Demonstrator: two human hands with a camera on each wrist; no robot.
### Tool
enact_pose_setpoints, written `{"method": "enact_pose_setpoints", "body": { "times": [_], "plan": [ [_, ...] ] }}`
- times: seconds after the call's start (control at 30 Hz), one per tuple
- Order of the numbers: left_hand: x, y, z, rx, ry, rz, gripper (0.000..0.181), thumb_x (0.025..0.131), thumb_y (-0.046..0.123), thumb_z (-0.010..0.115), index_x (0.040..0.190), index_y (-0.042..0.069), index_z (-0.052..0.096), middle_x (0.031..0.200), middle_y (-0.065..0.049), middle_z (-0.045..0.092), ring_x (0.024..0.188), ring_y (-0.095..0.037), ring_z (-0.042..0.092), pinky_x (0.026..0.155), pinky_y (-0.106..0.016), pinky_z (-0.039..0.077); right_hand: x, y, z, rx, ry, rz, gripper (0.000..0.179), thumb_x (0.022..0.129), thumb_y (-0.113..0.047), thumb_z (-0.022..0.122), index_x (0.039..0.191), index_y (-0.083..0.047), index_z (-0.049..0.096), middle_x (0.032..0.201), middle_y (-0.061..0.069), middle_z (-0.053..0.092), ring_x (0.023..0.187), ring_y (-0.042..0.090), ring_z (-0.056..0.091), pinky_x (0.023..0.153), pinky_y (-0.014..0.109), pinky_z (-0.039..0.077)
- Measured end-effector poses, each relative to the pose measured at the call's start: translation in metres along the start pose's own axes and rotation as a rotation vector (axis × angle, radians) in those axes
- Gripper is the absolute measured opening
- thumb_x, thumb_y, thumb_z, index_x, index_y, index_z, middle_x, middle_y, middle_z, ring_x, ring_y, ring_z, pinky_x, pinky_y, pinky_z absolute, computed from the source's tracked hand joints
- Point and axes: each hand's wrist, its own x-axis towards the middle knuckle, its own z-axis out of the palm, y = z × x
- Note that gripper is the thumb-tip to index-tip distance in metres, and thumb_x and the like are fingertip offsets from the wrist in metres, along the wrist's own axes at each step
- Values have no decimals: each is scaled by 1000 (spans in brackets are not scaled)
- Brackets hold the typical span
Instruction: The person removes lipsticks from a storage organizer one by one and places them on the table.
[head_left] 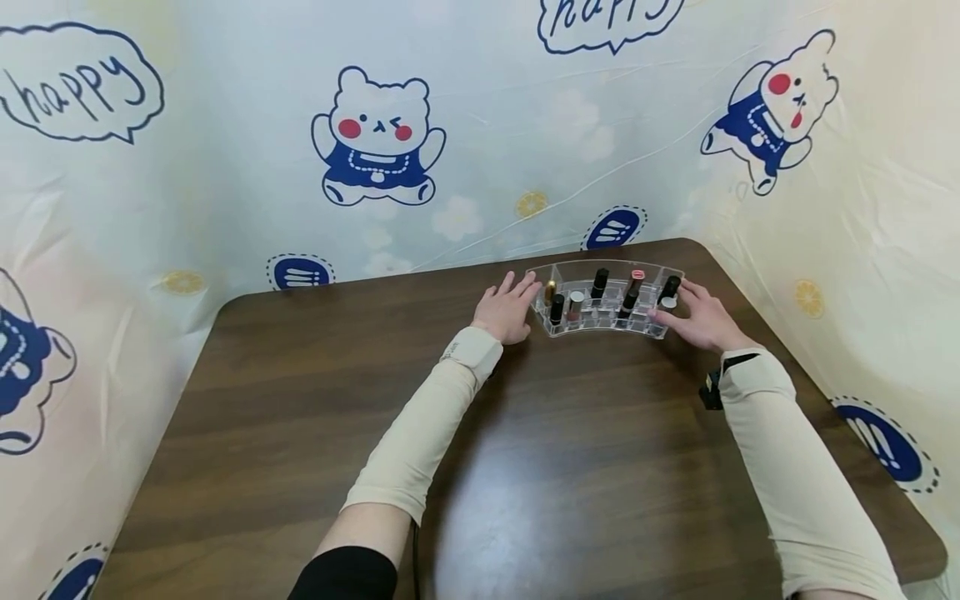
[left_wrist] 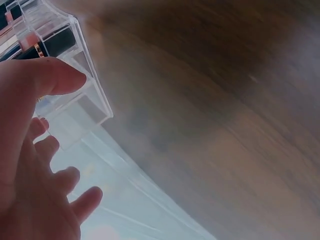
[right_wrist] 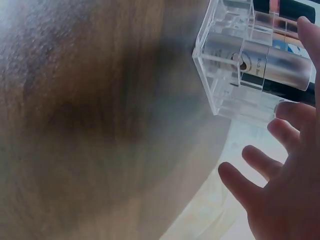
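Note:
A clear, curved acrylic lipstick organizer [head_left: 609, 326] stands near the back of the table, with several lipstick tubes upright in its compartments. My left hand [head_left: 506, 314] is at its left end, fingers spread and fairly straight; in the left wrist view the thumb [left_wrist: 62, 76] lies over the organizer's side. At the right end is my right hand [head_left: 705, 317], its fingers spread beside a silver tube [right_wrist: 287, 67] and a black-capped tube [head_left: 670, 288]. Whether the right fingertips touch the organizer, I cannot tell. A red-topped tube [head_left: 637, 276] rises near the middle.
The brown wooden table [head_left: 300, 433] has rounded corners and extends toward me. Behind and beside it hangs a pale curtain [head_left: 487, 125] printed with cartoon bears. A dark cable [head_left: 416, 558] runs by my left forearm.

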Motion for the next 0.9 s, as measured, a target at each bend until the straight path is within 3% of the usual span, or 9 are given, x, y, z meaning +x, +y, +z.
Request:
{"method": "enact_pose_setpoints", "body": {
  "times": [0.27, 0.57, 0.9],
  "plan": [
    [-13, -20, 0, 11, 4, -13, 77, 94, 27, 58, 157, 24, 14, 165, 5, 4, 152, -25, 3, 120, -49, 21, 7, -18, 3, -50, -45, -73, 91, 94, -57, 47, 145, 15, 26, 157, 32, 11, 143, 54, 6, 118, 61, 7],
    [-27, -44, 9, 6, 53, -23, 66, 98, 31, 48, 156, 23, 18, 165, 3, 8, 152, -25, 9, 120, -48, 22, 11, -39, 18, 3, -72, -78, 93, 93, -59, 48, 151, 8, 18, 160, 26, 5, 146, 49, 3, 117, 62, 11],
    [-42, -74, 16, -66, 113, -18, 59, 99, 37, 37, 154, 20, 26, 164, 1, 15, 152, -24, 11, 122, -46, 14, 16, -62, 34, 36, -74, -86, 96, 93, -63, 45, 152, 5, 13, 163, 18, 0, 149, 42, 3, 118, 60, 13]
  ]
}}
